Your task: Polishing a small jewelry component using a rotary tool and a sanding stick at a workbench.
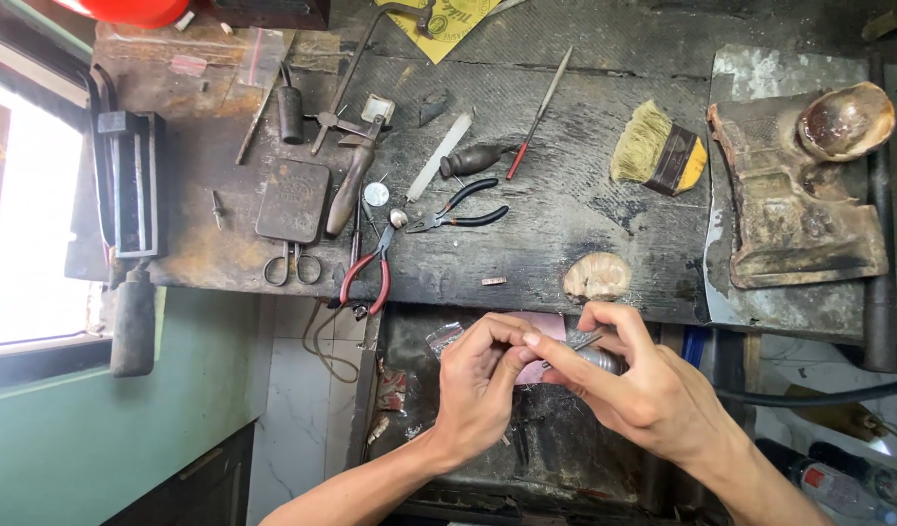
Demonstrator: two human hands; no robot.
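Both hands meet low at the bench edge. The left hand [482, 375] curls tight, fingertips pinched on something too small to make out. The right hand [629, 375] wraps a grey metal tool [596, 356], its tip poking out toward the left fingertips, just touching them. Beyond lies the dark workbench [565, 214]: red-handled pliers [368, 273], black-handled pliers [460, 206], then a brush [660, 153] farther right.

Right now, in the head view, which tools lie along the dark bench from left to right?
Small scissors → red-handled pliers → black-handled pliers → red-handled file → yellow-handled brush → worn charred block.
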